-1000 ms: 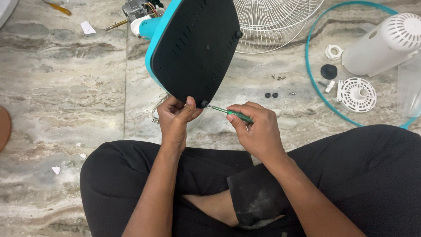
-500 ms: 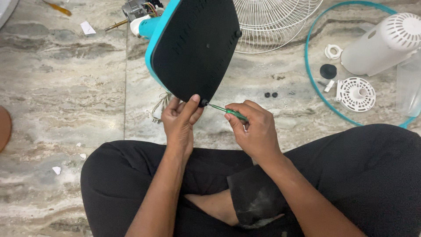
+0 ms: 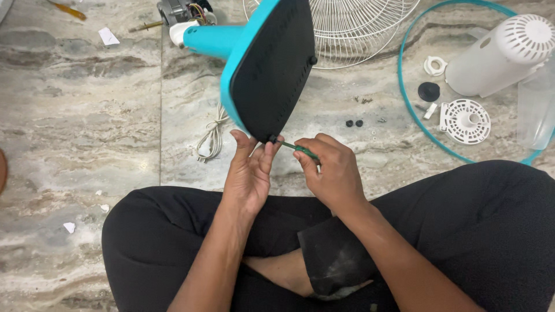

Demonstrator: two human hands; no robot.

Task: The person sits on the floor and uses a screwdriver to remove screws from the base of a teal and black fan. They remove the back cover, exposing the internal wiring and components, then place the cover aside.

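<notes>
The right hand (image 3: 332,170) hides most of the green screwdriver (image 3: 300,149); the wire fan guard (image 3: 352,29) is cut off at the far edge.

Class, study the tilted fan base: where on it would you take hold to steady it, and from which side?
Grip the fan base at its lower rim, from underneath on the person's side, as the left hand does. It stands tilted on edge, and the right hand works the screwdriver at that low corner, so support probably belongs there.

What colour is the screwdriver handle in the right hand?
Green, seen in the head view: screwdriver in the right hand.
</notes>
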